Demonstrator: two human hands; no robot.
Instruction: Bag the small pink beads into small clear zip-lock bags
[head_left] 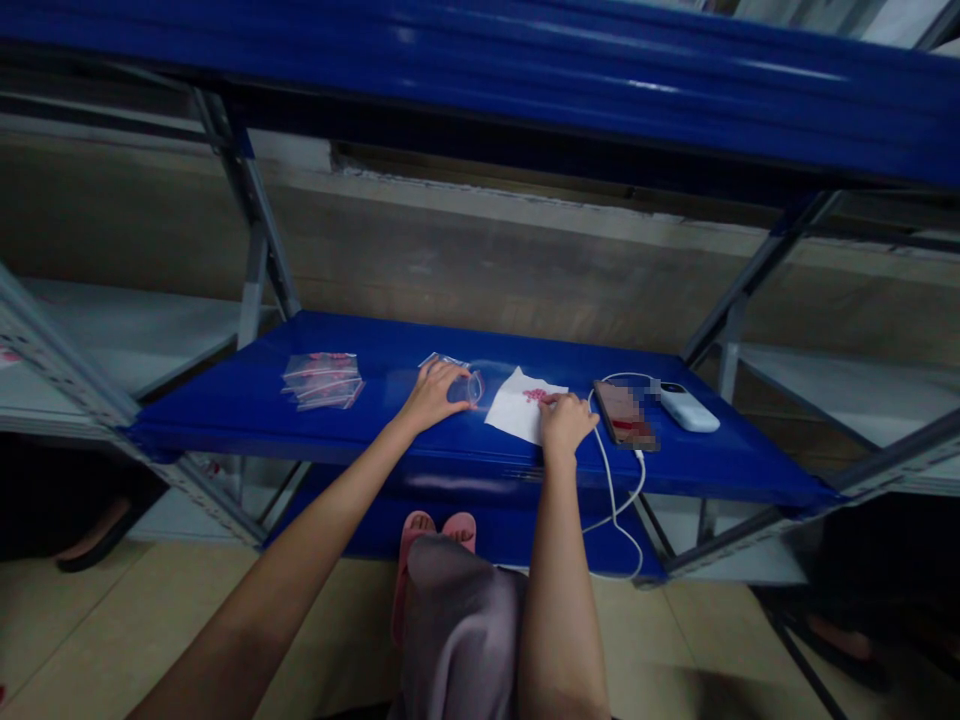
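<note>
My left hand (437, 397) is curved around a small clear plastic bag (466, 388) on the blue shelf, with thumb and fingers at its edges. My right hand (568, 420) has its fingertips pinched together at a small heap of pink pieces (535, 396); what they hold, if anything, is too small to make out. Under the pieces lies a white sheet of paper (510, 408). Behind my left hand, more clear bags (442, 360) are partly hidden. Farther left, several clear bags with pink in them (324, 381) lie fanned out and overlapping.
Right of the paper lie a phone (622, 415) and a light-coloured power bank (688, 408), with a white cable (609, 480) hanging over the front edge of the shelf (285, 440). A blue upper shelf (480, 70) spans above. Other people's feet show at both sides.
</note>
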